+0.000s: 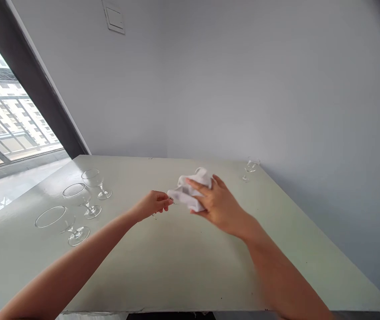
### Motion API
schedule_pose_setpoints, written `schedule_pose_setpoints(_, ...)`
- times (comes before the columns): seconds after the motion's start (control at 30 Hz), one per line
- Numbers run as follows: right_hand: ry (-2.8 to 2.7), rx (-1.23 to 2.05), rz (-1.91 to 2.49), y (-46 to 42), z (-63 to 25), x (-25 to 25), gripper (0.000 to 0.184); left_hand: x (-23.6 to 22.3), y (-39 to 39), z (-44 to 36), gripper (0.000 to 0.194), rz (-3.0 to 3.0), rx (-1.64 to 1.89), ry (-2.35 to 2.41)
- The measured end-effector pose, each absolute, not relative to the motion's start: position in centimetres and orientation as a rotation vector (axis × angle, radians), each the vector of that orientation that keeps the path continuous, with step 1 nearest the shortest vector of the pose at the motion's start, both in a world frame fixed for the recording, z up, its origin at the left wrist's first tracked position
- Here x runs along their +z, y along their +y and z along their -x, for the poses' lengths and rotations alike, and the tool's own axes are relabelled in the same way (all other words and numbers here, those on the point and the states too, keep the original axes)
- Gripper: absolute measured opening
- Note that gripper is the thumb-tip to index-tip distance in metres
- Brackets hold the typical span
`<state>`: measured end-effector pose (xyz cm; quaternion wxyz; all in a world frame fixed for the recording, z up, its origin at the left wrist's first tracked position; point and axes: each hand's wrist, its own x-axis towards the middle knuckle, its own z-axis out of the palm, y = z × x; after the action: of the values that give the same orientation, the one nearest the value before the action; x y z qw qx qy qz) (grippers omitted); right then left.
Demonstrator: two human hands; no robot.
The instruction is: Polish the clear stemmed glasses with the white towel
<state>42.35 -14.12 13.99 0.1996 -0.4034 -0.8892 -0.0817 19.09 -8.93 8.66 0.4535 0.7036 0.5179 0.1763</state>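
Above the middle of the table, my left hand (156, 202) pinches the thin stem of a wine glass (173, 202). A bit of its clear foot shows just below my fingers, and the bowl is hidden by a white cloth (195, 189). My right hand (215, 200) is closed round that cloth with the fingers spread over it, pressing it about the bowl. Left of my left forearm, three clear wine glasses (78, 235), (92, 211), (104, 194) stand upright in a row.
Another small stemmed glass (250, 167) stands at the far right corner of the pale green table (176, 266). Grey walls (260, 89) border its back and right side. A window with a railing (13, 106) lies to the left, and a light switch (114, 18) is above.
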Motion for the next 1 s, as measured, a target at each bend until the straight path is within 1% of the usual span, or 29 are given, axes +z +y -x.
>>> schedule_pose_setpoints(0.1, -2.497, -0.281, 1.039, -13.8, -39.4, 11.9, 0.038, 9.0, -10.0, -20.1, 0.021, -2.039, 0.427, 1.375)
schedule_pose_setpoints(0.17, -2.461, -0.164, 1.055, -13.4, -38.7, 11.1, 0.034, 8.9, -10.8, -20.4, 0.025, -2.255, 0.461, 1.397)
schedule_pose_setpoints(0.2, -2.437, -0.040, 1.075, -13.0, -38.8, 11.1, 0.031, 8.8, -11.1, -20.5, 0.027, -2.358, 0.484, 1.371)
schedule_pose_setpoints(0.27, -2.367, 0.358, 1.116, -12.2, -39.8, 11.3, 0.029, 8.4, -11.6, -20.7, 0.028, -2.535, 0.533, 1.271)
schedule_pose_setpoints(0.37, -2.128, 1.115, 1.090, -10.6, -42.2, 11.6, 0.039, 7.9, -12.1, -21.0, 0.021, -2.643, 0.646, 1.130)
schedule_pose_setpoints(0.4, -2.002, 1.311, 1.061, -10.0, -42.8, 11.6, 0.042, 7.8, -12.1, -21.2, 0.019, -2.608, 0.687, 1.112)
schedule_pose_setpoints(0.47, -1.707, 1.534, 1.004, -9.0, -43.6, 11.2, 0.044, 7.7, -12.1, -21.8, 0.017, -2.478, 0.762, 1.109)
schedule_pose_setpoints(0.6, -1.083, 1.634, 0.893, -8.0, -43.1, 10.3, 0.034, 7.8, -11.9, -23.2, 0.022, -2.151, 0.926, 1.187)
schedule_pose_setpoints(0.73, -0.695, 1.645, 0.814, -8.0, -41.8, 10.3, 0.027, 8.1, -11.4, -24.5, 0.047, -1.854, 1.085, 1.183)
schedule_pose_setpoints(0.8, -0.608, 1.579, 0.803, -8.1, -41.3, 10.4, 0.025, 8.2, -11.0, -25.0, 0.052, -1.745, 1.132, 1.164)
schedule_pose_setpoints(0.87, -0.586, 1.502, 0.791, -8.4, -40.8, 10.3, 0.025, 8.1, -10.5, -25.5, 0.054, -1.671, 1.169, 1.167)
schedule_pose_setpoints(1.0, -0.738, 1.360, 0.760, -9.6, -39.3, 9.6, 0.032, 7.3, -9.5, -26.8, 0.049, -1.650, 1.290, 1.210)
